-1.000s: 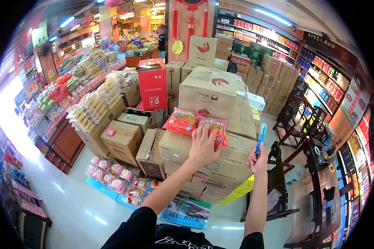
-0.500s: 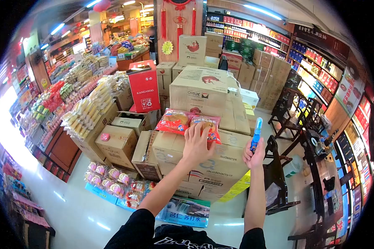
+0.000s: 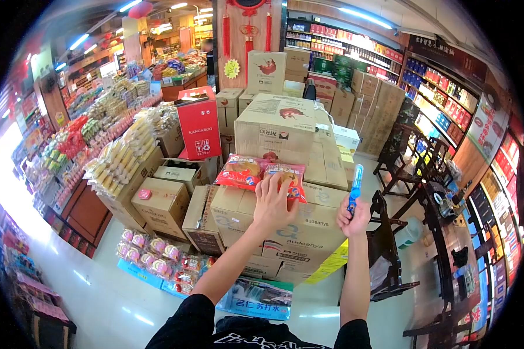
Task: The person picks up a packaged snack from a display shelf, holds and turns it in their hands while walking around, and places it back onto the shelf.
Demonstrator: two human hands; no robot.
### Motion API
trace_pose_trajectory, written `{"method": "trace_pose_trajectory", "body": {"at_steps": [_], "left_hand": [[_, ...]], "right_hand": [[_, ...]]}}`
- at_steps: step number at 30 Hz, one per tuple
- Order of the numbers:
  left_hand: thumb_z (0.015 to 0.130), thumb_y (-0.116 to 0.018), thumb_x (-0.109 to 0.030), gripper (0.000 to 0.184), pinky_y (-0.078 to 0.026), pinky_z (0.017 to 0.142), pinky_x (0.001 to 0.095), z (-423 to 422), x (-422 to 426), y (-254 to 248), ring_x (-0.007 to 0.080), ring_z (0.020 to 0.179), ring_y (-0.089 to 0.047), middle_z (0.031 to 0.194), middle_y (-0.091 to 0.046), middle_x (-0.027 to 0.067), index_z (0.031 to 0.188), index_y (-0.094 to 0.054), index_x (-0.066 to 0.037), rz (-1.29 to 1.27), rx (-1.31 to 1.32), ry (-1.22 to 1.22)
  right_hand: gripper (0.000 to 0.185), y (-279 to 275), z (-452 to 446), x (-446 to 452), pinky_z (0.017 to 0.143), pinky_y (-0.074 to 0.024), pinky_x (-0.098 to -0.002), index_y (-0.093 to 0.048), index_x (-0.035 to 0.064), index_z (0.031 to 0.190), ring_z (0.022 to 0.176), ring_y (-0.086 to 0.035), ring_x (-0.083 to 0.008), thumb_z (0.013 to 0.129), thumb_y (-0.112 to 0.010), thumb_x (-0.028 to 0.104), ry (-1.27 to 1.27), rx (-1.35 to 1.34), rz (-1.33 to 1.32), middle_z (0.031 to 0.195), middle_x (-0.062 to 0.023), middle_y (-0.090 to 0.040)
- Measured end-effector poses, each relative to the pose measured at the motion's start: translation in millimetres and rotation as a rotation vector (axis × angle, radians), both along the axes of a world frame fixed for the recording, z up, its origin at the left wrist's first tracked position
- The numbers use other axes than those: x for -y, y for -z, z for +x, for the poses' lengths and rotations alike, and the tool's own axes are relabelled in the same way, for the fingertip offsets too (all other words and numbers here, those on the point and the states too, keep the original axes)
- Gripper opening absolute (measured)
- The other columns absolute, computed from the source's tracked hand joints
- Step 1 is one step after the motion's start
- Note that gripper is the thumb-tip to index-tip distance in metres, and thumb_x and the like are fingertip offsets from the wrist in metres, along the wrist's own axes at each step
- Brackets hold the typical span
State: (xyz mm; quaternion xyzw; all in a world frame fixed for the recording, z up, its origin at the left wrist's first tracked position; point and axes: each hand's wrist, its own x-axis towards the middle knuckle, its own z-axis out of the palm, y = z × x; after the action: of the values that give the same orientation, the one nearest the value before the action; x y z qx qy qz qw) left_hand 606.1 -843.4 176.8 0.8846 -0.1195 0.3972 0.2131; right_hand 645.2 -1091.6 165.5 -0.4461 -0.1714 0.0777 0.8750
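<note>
Two red bread packets lie side by side on the front cardboard boxes. My left hand (image 3: pixel 273 200) is on the right packet (image 3: pixel 291 177), its fingers curved over the front of the wrapper. The left packet (image 3: pixel 240 170) touches it and is free of my hand. To the right, my right hand (image 3: pixel 354 217) is closed around the lower end of a blue, partly clear pen-like object (image 3: pixel 356 183), which points upward. Beneath the packets is a box (image 3: pixel 300 238) marked "audeanya", and a larger box (image 3: pixel 273 131) stands behind them.
A red KANGAROO box (image 3: pixel 198 125) and stacked wrapped snacks (image 3: pixel 122 154) stand to the left. Packaged cakes (image 3: pixel 148 253) sit low at the front left. Dark wooden chairs (image 3: pixel 384 250) and a long dark table (image 3: pixel 442 238) are at the right. A person (image 3: pixel 209 61) stands far back.
The view has shifted, so the boxes appear farther left. My left hand stays on the right packet. My right hand has moved slightly left with the blue object, which now stands more upright.
</note>
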Motion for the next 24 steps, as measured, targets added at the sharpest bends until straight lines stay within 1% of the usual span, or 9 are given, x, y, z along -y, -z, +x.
{"method": "trace_pose_trajectory", "body": {"at_steps": [2, 5, 8, 11, 14, 20, 24], "left_hand": [[0.078, -0.069, -0.03, 0.057, -0.024, 0.107, 0.0508, 0, 0, 0, 0.0364, 0.127, -0.033, 0.135, -0.04, 0.0158, 0.125, -0.051, -0.005, -0.002, 0.002, 0.0], [0.078, -0.069, -0.03, 0.056, -0.024, 0.107, 0.0507, 1, 0, 1, 0.0364, 0.127, -0.033, 0.135, -0.04, 0.0157, 0.125, -0.051, -0.004, -0.005, 0.006, 0.002], [0.078, -0.069, -0.03, 0.057, -0.024, 0.107, 0.0507, 0, 0, 0, 0.0363, 0.127, -0.034, 0.135, -0.04, 0.0156, 0.125, -0.051, -0.004, -0.007, 0.004, 0.0], [0.078, -0.069, -0.03, 0.057, -0.024, 0.106, 0.0508, 0, 0, -1, 0.0363, 0.127, -0.034, 0.135, -0.04, 0.0155, 0.125, -0.051, -0.004, -0.014, 0.003, 0.006], [0.078, -0.069, -0.03, 0.057, -0.024, 0.107, 0.0506, -1, 0, -1, 0.0361, 0.127, -0.034, 0.135, -0.039, 0.0153, 0.125, -0.051, -0.004, -0.009, 0.001, -0.006], [0.078, -0.069, -0.03, 0.057, -0.024, 0.107, 0.0503, -1, 0, -1, 0.036, 0.127, -0.033, 0.135, -0.039, 0.0151, 0.126, -0.051, -0.005, 0.002, -0.013, -0.009], [0.077, -0.07, -0.03, 0.058, -0.024, 0.106, 0.0509, -1, 1, -1, 0.0361, 0.128, -0.033, 0.135, -0.04, 0.0152, 0.126, -0.051, -0.005, 0.001, -0.006, -0.011]], "right_hand": [[0.032, 5, 4, 2, 0.035, -0.0295, -0.0278, -0.049, 0.011, 0.082, 0.037, -0.03, -0.0093, 0.089, -0.049, 0.042, 0.0, 0.004, 0.006, 0.051, 0.0043, -0.032], [0.021, 4, 4, 2, 0.034, -0.0292, -0.0266, -0.049, 0.0113, 0.082, 0.037, -0.029, -0.0084, 0.089, -0.053, 0.031, -0.006, -0.006, 0.02, 0.051, 0.0046, -0.032], [0.014, -1, 1, -1, 0.033, -0.0285, -0.0251, -0.048, 0.0122, 0.081, 0.036, -0.028, -0.0072, 0.09, -0.055, 0.019, 0.014, 0.02, -0.037, 0.051, 0.0052, -0.032], [0.017, -5, -3, -5, 0.032, -0.0277, -0.0242, -0.046, 0.0131, 0.079, 0.035, -0.027, -0.0064, 0.092, -0.056, 0.015, 0.071, 0.004, -0.059, 0.051, 0.006, -0.031], [0.021, 0, -1, -3, 0.032, -0.0274, -0.0244, -0.045, 0.0134, 0.079, 0.035, -0.028, -0.006, 0.093, -0.059, 0.018, 0.081, 0.017, -0.111, 0.05, 0.0066, -0.031], [0.033, 4, -2, -5, 0.031, -0.0274, -0.0256, -0.044, 0.0126, 0.07, 0.033, -0.027, -0.0072, 0.095, -0.058, 0.028, 0.128, 0.111, -0.123, 0.046, 0.0052, -0.03], [0.043, 8, 0, -5, 0.031, -0.0281, -0.027, -0.044, 0.0119, 0.066, 0.033, -0.028, -0.009, 0.097, -0.051, 0.041, 0.151, 0.121, -0.167, 0.045, 0.0038, -0.031]]}}
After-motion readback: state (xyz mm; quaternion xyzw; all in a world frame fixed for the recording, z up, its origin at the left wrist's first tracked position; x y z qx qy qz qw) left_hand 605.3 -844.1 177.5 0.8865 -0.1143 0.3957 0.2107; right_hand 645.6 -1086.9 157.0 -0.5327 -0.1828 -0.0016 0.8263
